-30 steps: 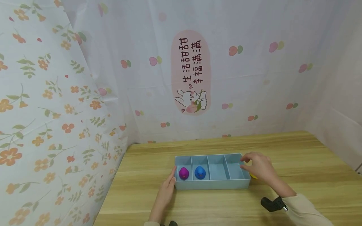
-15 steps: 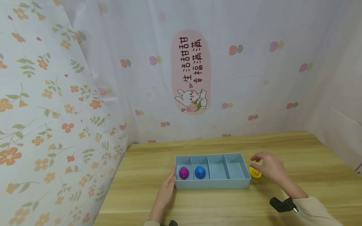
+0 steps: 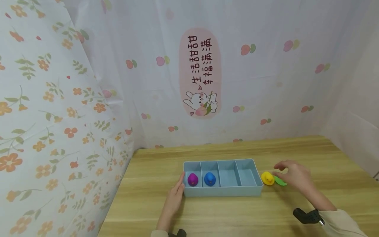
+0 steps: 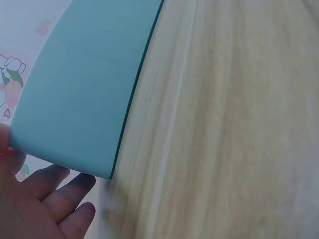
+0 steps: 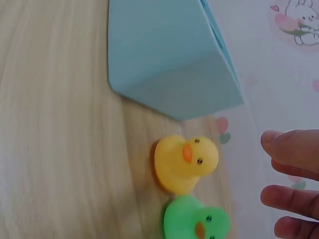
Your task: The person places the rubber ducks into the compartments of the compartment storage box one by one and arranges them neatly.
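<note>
A light blue box [image 3: 222, 192] with several compartments sits on the table. In its leftmost compartment is a purple rubber duck [image 3: 193, 179]; a blue rubber duck [image 3: 210, 178] occupies the one beside it. My left hand [image 3: 174, 199] touches the box's left end with fairly straight fingers [image 4: 72, 191]. Just right of the box stand a yellow rubber duck [image 5: 179, 162] and, beyond it, a green rubber duck [image 5: 192, 219]. Over the green duck, partly hiding it in the head view, my right hand [image 3: 296, 176] hovers with loosely bent fingers, holding nothing.
The wooden table [image 3: 225, 217] reaches back to a patterned cloth [image 3: 266, 82]. Another flowered cloth [image 3: 59, 131] hangs along the left side. A black wrist mount [image 3: 308, 216] sits on the right forearm.
My right hand has moved right, away from the box's right end, past the yellow duck. Both the yellow and green ducks have come into sight. My left hand stays at the box.
</note>
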